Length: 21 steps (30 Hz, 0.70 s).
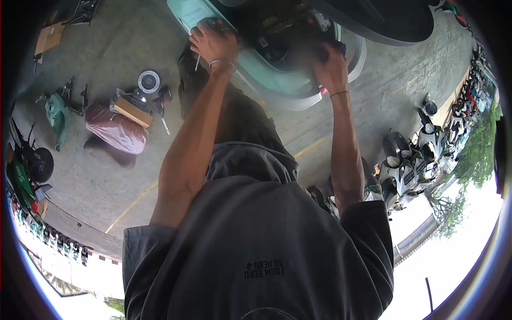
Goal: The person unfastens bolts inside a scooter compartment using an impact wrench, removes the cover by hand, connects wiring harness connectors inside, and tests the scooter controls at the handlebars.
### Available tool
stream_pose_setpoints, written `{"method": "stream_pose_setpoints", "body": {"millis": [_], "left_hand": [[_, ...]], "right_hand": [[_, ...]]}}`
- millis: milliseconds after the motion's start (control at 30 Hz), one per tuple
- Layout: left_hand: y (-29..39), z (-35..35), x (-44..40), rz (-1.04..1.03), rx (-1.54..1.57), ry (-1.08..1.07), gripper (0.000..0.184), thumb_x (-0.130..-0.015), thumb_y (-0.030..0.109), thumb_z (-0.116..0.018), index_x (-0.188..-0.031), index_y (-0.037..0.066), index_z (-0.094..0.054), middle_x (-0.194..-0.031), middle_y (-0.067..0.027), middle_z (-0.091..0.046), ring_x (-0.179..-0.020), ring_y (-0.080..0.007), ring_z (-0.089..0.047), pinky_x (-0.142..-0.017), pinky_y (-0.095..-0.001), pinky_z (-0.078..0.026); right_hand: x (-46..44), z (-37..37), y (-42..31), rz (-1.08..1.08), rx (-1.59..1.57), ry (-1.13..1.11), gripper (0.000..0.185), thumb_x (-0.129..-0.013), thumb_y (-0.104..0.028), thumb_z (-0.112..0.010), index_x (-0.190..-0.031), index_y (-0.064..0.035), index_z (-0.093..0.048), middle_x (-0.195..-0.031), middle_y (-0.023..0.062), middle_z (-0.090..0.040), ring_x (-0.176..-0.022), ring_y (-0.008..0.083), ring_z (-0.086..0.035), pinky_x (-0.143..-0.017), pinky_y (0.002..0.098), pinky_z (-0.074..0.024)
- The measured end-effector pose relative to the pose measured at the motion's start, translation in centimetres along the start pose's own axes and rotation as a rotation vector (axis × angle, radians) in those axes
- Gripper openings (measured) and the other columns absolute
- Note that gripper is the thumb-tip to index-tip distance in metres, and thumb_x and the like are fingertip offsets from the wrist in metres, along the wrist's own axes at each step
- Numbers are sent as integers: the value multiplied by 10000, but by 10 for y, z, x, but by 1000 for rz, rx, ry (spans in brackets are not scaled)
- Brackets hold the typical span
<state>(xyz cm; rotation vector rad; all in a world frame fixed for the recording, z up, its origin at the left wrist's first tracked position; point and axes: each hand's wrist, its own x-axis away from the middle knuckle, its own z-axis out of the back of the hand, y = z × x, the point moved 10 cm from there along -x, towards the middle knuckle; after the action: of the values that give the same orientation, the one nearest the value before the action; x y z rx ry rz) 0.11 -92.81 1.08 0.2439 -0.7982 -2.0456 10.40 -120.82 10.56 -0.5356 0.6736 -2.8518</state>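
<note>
My left hand is at the left edge of a mint-green scooter body, its fingers curled beside a dark part. A thin pale shaft sticks out below these fingers; the rest of it is hidden. Over the right side of the open compartment, my right hand has its fingers closed around a dark purplish thing, too hidden to name. Blur covers the area just left of that hand. The raised black seat is above and to the right.
On the floor at the left lie a pink wrapped bundle, a cardboard box, a round disc, a power drill and a green part. Rows of scooters stand at the right. A cardboard piece is at the upper left.
</note>
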Motion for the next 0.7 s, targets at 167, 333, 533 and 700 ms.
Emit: {"method": "stream_pose_setpoints", "body": {"millis": [167,333,533,700], "left_hand": [[-5,-4,-1,-20,-37,19,367,-830,273,-614,-1055,2,-510,-1117,-210,-502,-1128,-396,-452,-960,-536,-335],[-4,-2,-1,-9,-3,38,394,-853,305,-590,-1083,-7,-517,-1123,-213,-503,-1122,-403,-453,-953,-547,-338],[-4,-2,-1,-22,-5,54,390,-860,305,-595,-1079,-8,-515,-1124,-214,-505,-1112,-398,-459,-943,-540,-337],[1,4,-3,-5,-9,45,368,-860,293,-595,-1060,-4,-510,-1111,-214,-509,-1105,-399,-462,-922,-536,-340]], "right_hand": [[-20,-8,-60,305,-29,167,349,-801,-195,-708,-1124,-83,-639,-1071,162,-685,-982,333,-673,-846,435,-544],[7,-89,-92,346,261,106,344,-762,-113,-650,-1104,-74,-639,-984,185,-644,-946,379,-641,-811,455,-546],[36,-67,-13,146,271,-425,282,-752,-124,-629,-1021,-68,-697,-1009,170,-648,-913,398,-645,-797,466,-540],[22,29,43,-29,284,243,341,-807,-163,-647,-1136,-75,-662,-1035,186,-639,-938,406,-633,-850,504,-511]]}}
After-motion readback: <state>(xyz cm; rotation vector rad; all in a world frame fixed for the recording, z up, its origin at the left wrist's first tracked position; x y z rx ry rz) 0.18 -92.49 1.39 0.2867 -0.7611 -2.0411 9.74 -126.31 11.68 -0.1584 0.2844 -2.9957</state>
